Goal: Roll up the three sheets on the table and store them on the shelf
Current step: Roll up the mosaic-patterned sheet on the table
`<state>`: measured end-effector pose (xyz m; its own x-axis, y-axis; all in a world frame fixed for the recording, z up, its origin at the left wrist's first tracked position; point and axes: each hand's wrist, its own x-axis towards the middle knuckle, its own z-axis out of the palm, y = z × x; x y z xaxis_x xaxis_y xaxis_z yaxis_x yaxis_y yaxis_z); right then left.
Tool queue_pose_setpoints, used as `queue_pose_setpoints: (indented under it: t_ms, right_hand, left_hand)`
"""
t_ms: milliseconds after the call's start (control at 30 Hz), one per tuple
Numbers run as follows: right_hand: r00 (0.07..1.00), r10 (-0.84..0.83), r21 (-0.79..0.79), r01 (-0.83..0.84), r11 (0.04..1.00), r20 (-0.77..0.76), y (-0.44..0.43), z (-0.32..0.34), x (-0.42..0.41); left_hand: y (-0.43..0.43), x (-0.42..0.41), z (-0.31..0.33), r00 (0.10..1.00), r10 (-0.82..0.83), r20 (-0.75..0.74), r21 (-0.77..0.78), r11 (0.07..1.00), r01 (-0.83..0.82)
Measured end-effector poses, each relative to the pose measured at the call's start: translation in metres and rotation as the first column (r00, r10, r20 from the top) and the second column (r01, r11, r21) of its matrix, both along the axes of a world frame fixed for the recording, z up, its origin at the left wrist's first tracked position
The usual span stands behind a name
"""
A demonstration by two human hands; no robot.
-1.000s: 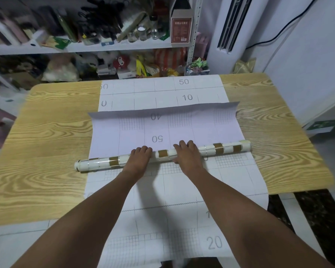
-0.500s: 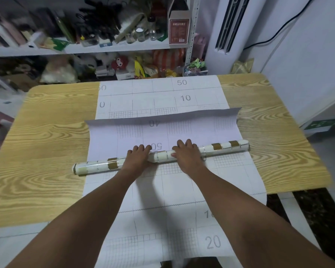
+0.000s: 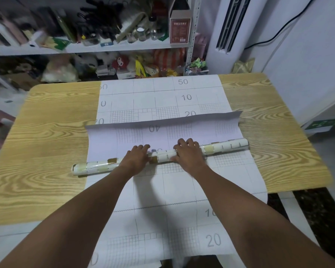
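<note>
both hands, left hand (image 3: 137,158) and right hand (image 3: 188,153), palms down atop the roll (image 3: 162,156)

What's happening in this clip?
A person is partway through rolling up a sheet on the table. The left hand and right hand rest on the middle of the roll; its unrolled part lies beyond it. A gridded sheet lies flat underneath, overhanging the near edge.
</note>
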<state>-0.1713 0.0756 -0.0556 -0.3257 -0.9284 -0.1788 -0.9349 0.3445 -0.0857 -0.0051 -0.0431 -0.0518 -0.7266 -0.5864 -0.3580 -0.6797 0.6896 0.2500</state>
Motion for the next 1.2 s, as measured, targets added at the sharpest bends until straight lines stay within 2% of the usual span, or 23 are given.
queue_pose_setpoints:
  t_ms: [133,267,467,667,767,967,1200]
  right_hand:
    - [0.999,0.034,0.050,-0.032,0.998,-0.034,0.001,-0.002,0.002]
    - [1.000,0.020,0.026,-0.020,0.999,-0.001,0.001,0.001,0.005]
    - [0.997,0.005,0.002,-0.004,1.000,-0.079,-0.001,0.004,0.009]
    - [0.987,0.066,0.014,-0.064,0.998,-0.144,-0.003,-0.001,0.006]
    - [0.991,0.058,0.049,-0.053,0.997,-0.120,-0.003,-0.004,0.004]
    - [0.995,-0.019,0.004,0.020,1.000,-0.094,-0.013,-0.006,0.003]
    - [0.995,0.023,-0.043,-0.027,0.999,-0.100,-0.022,-0.007,-0.009]
  left_hand:
    - [0.000,0.005,0.001,0.999,-0.021,-0.028,-0.030,0.999,0.021]
    - [-0.001,0.007,0.001,0.996,-0.085,0.010,-0.091,0.992,0.086]
    - [0.001,0.008,0.001,0.986,-0.154,0.058,-0.180,0.970,0.162]
    - [0.002,0.004,-0.005,0.995,-0.093,0.040,-0.218,0.971,0.099]
    - [0.000,0.004,-0.004,0.996,-0.092,0.008,-0.200,0.975,0.091]
    - [-0.005,0.002,-0.006,0.995,-0.094,0.013,-0.192,0.977,0.095]
    - [-0.011,-0.002,-0.009,0.991,-0.104,0.078,-0.304,0.945,0.123]
